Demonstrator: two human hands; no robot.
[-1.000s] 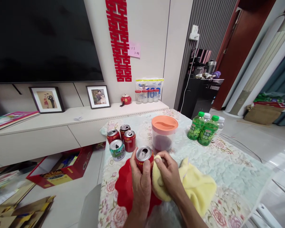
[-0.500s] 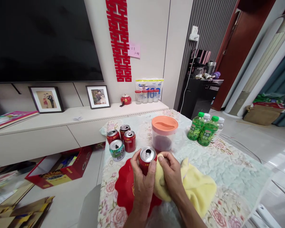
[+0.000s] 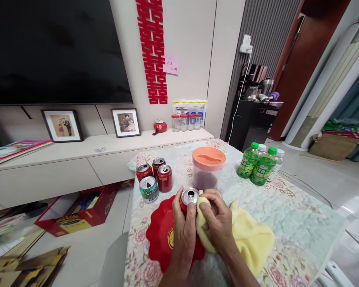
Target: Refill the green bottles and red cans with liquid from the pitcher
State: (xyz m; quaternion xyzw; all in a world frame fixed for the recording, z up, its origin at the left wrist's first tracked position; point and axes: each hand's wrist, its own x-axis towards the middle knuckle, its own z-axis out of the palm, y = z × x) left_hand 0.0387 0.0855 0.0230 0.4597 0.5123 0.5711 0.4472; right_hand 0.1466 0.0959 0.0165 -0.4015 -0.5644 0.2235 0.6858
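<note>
My left hand [image 3: 184, 225] is closed around an opened red drink can [image 3: 189, 196], held upright with its silver top facing me. Bunched in my right hand [image 3: 217, 221] is a yellow cloth [image 3: 251, 235], pressed against the can's right side; the rest of it drapes onto the table. Beneath my hands lies a red scalloped plate [image 3: 158, 235], partly hidden by the left forearm. Just beyond the can stands a clear tub with an orange lid [image 3: 208, 157] and dark contents.
Several opened cans [image 3: 164, 178] stand together at the table's left. Green-capped bottles [image 3: 263, 165] and white-capped ones are at the right. A floral cloth [image 3: 290, 215] covers the table. Behind it, a white cabinet [image 3: 113, 148] holds frames and jars. A red box [image 3: 80, 211] sits on the floor.
The can and both hands sit slightly lower and further right in view, and the right hand with the cloth has shifted on the can's side. The whole view has moved a little.
</note>
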